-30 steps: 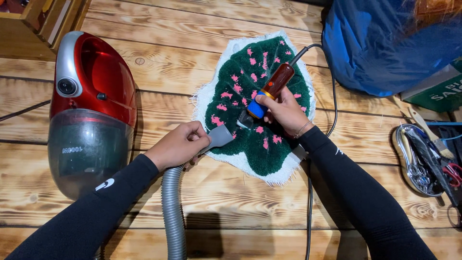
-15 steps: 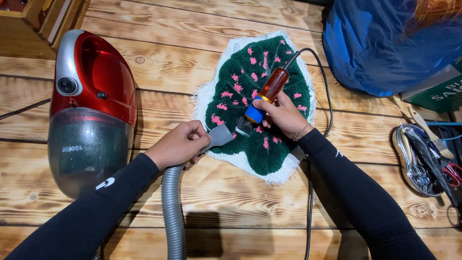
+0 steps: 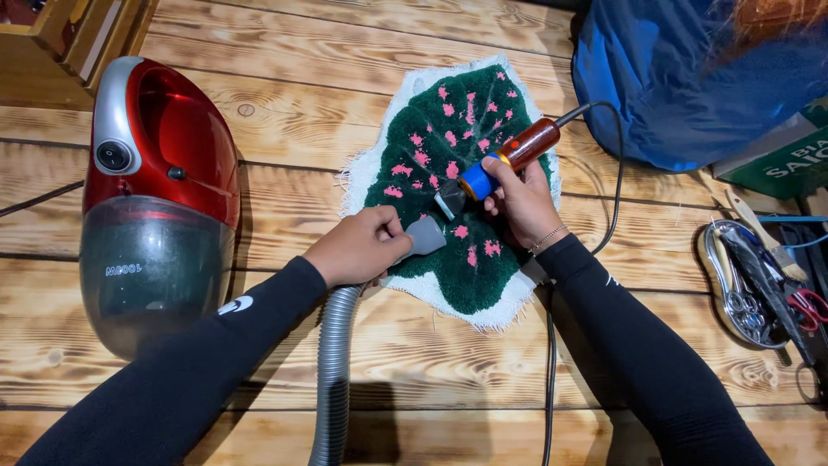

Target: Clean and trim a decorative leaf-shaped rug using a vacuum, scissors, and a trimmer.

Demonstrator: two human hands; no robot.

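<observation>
Dark green tufted rug piece (image 3: 470, 185) shaped like a leaf, dotted with pink spots and edged with white backing cloth, lying flat on the pale wooden plank bench (image 3: 285, 69), near its middle. Right hand (image 3: 520, 200) gripping a corded hand trimmer with a glossy brown body, blue collar and dark head (image 3: 498, 168), fingers wrapped around the blue collar, head pressing down onto the green pile among the pink spots. Black cord (image 3: 614, 185) looping from the trimmer's far end round the rug's right edge and down along the right forearm. Left hand (image 3: 358, 248) clenching round the grey flat nozzle (image 3: 425, 235) of a ribbed grey vacuum hose (image 3: 332, 371), nozzle tip resting on the rug just beside the trimmer head. Red and smoky-grey canister vacuum cleaner (image 3: 155, 203) sitting on the bench, left of the left arm. Blue fabric bag (image 3: 681, 78) lying at the upper right, and an oval metal tray of scissors and tools (image 3: 750, 285) sitting at the right edge.
</observation>
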